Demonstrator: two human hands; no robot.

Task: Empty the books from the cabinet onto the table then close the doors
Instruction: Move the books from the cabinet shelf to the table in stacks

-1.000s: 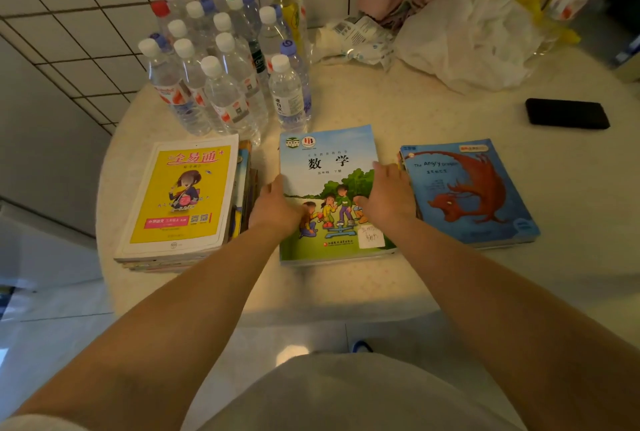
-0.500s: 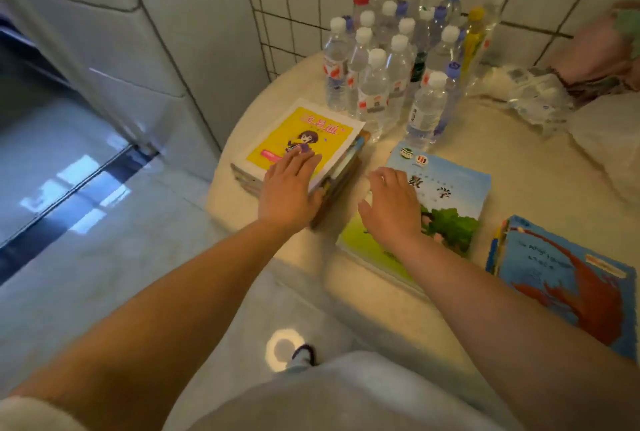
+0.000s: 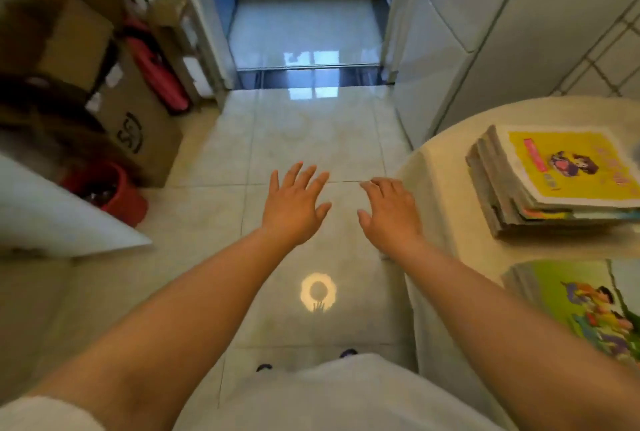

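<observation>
Both hands held empty over the floor, books stacked on the table at right.

Left hand (image 3: 294, 203) spread flat, fingers straight, holding nothing; right hand (image 3: 389, 214) relaxed, fingers loosely bent, holding nothing, just beside the table (image 3: 446, 167) edge; yellow stack (image 3: 554, 181) and green book (image 3: 581, 306) lie on the table; boxes (image 3: 114, 111) and a red bucket (image 3: 117, 195) at left.

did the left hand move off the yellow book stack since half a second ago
Yes. The left hand no longer rests on the yellow book stack; it now hangs open over the floor, left of the table edge.
</observation>
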